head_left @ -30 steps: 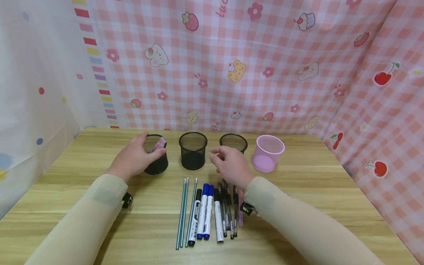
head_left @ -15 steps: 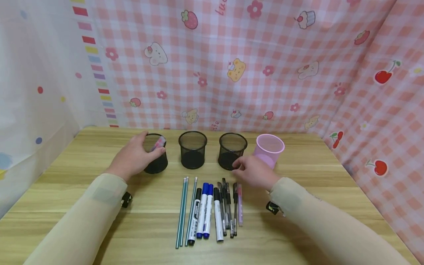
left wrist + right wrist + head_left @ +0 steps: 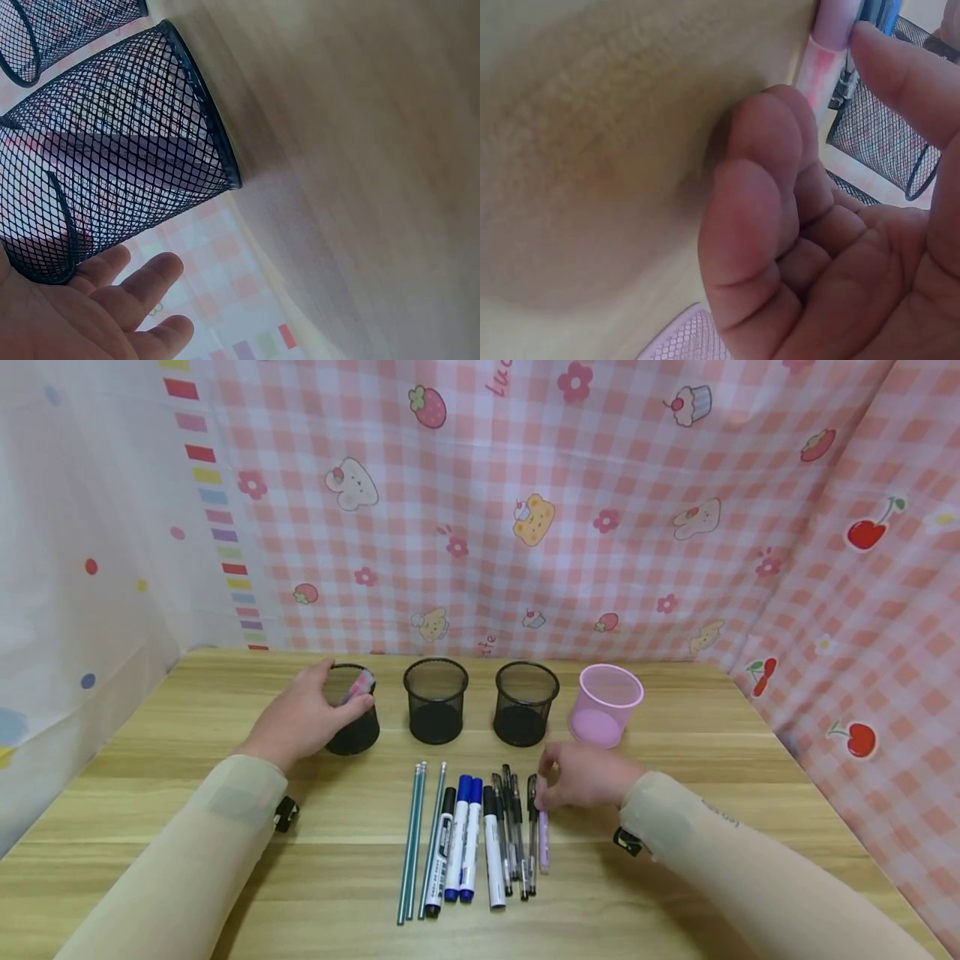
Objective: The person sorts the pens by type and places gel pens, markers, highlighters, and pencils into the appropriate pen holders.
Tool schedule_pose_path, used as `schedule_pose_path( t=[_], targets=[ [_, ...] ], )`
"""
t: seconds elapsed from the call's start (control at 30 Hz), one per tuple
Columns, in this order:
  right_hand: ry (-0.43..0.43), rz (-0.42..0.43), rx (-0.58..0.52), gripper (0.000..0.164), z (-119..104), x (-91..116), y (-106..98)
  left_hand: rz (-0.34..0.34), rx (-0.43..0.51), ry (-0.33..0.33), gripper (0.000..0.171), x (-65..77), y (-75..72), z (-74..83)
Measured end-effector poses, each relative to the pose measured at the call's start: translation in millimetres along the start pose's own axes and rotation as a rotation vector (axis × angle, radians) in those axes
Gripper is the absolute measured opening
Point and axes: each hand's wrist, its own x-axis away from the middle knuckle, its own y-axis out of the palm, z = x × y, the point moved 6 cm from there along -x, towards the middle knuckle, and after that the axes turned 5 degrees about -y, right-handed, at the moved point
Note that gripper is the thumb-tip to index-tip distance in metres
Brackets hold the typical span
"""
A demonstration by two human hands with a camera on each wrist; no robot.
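Lilac pen (image 3: 544, 843), 3 black cups (image 3: 437, 720), 1 pink cup (image 3: 602, 717), 3 teal pencils (image 3: 409, 843), pink-and-white checked curtain (image 3: 480, 485).

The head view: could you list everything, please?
Table: one, brown, foreground
Cloth: count unclear, pink and white, back, sides
Black cups: three, black, back row
Pink cup: one, pink, back row
Pencils: three, teal, front row
Markers: four, white, front row
Pens: four, black, front row
Pink pens: two, pink, leftmost cup and front row
Wrist cameras: two, black, wrists
Sleeves: two, beige, forearms
Left hand: one, at leftmost cup
Right hand: one, at front pink pen
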Motion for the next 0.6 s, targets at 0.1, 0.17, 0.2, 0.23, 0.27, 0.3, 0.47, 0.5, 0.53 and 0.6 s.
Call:
schedule_pose_path(
  t=[0.1,0.17,0.2,0.23,0.27,0.3,0.47,0.5,0.53,0.6],
  targets=[
    [0.007,-0.005,-0.011,0.045,-0.5,0.4,2.3,0.001,0.002,-0.001,0.120,-0.2,0.2,-0.5],
    [0.009,-0.003,-0.024,0.042,-0.8,0.8,2.8,0.001,0.004,-0.001,0.121,-0.3,0.3,-0.2],
    [0.010,-0.004,-0.031,0.041,-1.0,0.9,3.0,0.000,0.004,-0.001,0.121,-0.4,0.4,-0.1],
    [0.009,-0.005,-0.039,0.038,-0.9,1.1,3.1,-0.001,0.004,-0.003,0.121,-0.5,0.5,-0.2],
    [0.005,-0.006,-0.049,0.036,-1.0,1.4,3.2,-0.001,0.004,-0.004,0.121,-0.6,0.5,-0.3],
    [0.002,-0.007,-0.059,0.033,-1.0,1.6,3.4,-0.002,0.003,-0.004,0.121,-0.6,0.6,-0.4],
    [-0.026,-0.006,-0.080,0.027,-2.1,2.4,2.8,0.000,0.001,-0.004,0.120,-1.2,0.4,-0.9],
    [-0.029,-0.008,-0.080,0.027,-2.3,2.6,2.6,0.000,0.000,-0.005,0.121,-1.2,0.3,-1.0],
    [-0.032,-0.011,-0.078,0.026,-2.5,2.5,2.3,0.000,0.000,-0.004,0.121,-1.0,0.3,-0.9],
    [-0.027,-0.021,-0.083,0.027,-2.7,2.4,2.7,0.000,-0.002,-0.004,0.120,-0.7,0.2,-0.7]
  ],
)
